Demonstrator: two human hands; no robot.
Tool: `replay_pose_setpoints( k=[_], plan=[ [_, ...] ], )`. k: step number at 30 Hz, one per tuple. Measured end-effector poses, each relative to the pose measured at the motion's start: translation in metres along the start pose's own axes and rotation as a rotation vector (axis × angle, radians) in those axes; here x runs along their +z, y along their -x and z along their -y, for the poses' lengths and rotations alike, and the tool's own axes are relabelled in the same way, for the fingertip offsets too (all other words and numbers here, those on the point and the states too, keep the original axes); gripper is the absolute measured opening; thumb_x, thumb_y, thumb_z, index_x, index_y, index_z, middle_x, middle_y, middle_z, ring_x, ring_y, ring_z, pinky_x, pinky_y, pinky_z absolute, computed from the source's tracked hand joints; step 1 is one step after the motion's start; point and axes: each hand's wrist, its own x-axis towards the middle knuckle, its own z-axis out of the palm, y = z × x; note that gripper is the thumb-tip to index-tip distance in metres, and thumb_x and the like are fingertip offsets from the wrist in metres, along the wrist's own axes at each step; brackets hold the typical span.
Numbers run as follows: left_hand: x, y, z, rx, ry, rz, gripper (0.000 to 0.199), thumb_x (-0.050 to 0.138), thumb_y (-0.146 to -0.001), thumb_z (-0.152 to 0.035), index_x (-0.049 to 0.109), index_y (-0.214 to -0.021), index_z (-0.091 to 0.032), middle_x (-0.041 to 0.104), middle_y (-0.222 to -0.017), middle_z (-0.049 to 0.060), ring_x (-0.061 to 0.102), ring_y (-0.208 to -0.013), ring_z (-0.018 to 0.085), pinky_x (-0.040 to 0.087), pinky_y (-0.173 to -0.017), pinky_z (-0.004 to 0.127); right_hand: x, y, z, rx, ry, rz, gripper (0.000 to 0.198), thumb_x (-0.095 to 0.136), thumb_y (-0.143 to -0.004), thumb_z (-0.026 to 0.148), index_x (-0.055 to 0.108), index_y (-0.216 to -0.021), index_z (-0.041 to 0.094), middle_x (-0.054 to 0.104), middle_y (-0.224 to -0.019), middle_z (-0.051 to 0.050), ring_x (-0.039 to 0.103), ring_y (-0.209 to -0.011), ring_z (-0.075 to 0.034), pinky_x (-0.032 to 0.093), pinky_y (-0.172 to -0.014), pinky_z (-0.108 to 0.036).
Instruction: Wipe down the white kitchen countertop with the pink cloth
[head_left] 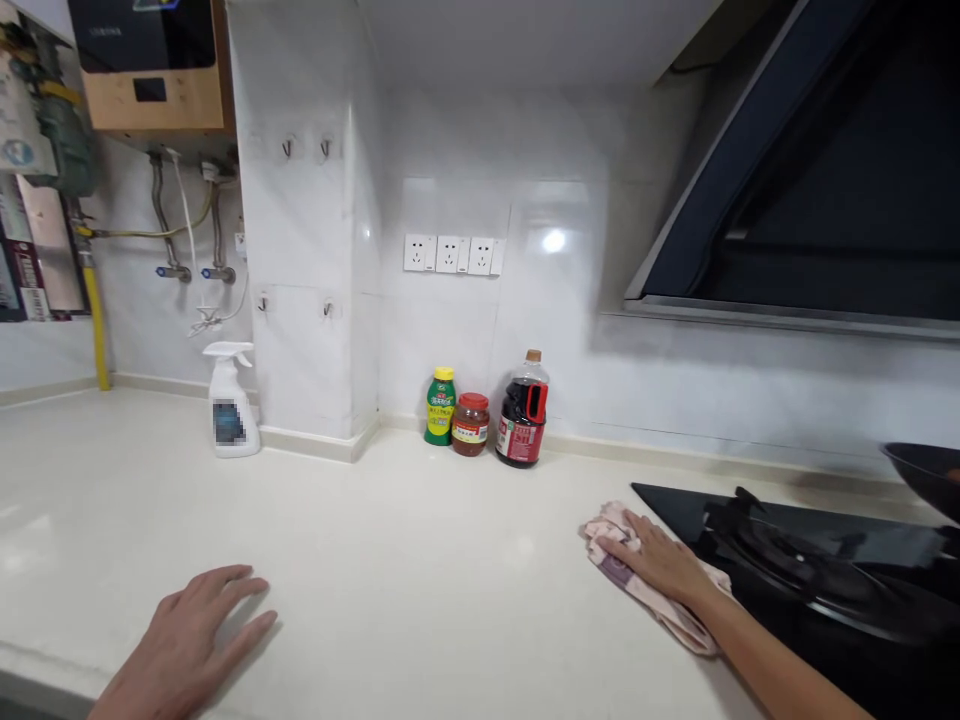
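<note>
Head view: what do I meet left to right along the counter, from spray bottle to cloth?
White spray bottle, green bottle, red-lidded jar, large dark bottle, pink cloth under the right hand.

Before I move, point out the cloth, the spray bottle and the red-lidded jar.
Cloth (646, 597), head view: exposed fabric near its middle.
Spray bottle (233, 418), head view: pixelated patch on its body.
Red-lidded jar (470, 433), head view: front label.
</note>
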Motion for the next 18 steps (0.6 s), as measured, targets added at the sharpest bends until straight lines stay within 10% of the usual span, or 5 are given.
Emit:
replay_pose_setpoints(
  k=[7, 18],
  plan=[
    [-0.005, 0.000, -0.002, -0.002, -0.024, -0.007, 0.040, 0.062, -0.085, -0.063, 0.075, -0.111, -0.036, 0.070, -0.127, 0.005, 0.066, -0.116, 0.031, 0.055, -0.093, 0.043, 0.008, -0.073, 0.044, -0.099, -0.067, 0.079, 0.083, 0.043, -0.086, 0.062, 0.042, -0.150, 0.009, 0.039, -0.154, -0.017, 0.033, -0.143, -0.036, 0.027, -0.116, -0.058],
    [-0.011, 0.004, -0.008, 0.016, -0.044, 0.010, 0.042, 0.064, -0.085, -0.062, 0.074, -0.116, -0.035, 0.069, -0.129, 0.006, 0.065, -0.117, 0.032, 0.055, -0.092, 0.044, 0.012, -0.084, 0.154, -0.403, -0.216, 0.124, 0.066, 0.053, -0.091, 0.051, 0.046, -0.149, 0.020, 0.055, -0.142, -0.009, 0.051, -0.128, -0.030, 0.040, -0.107, -0.039]
  ],
)
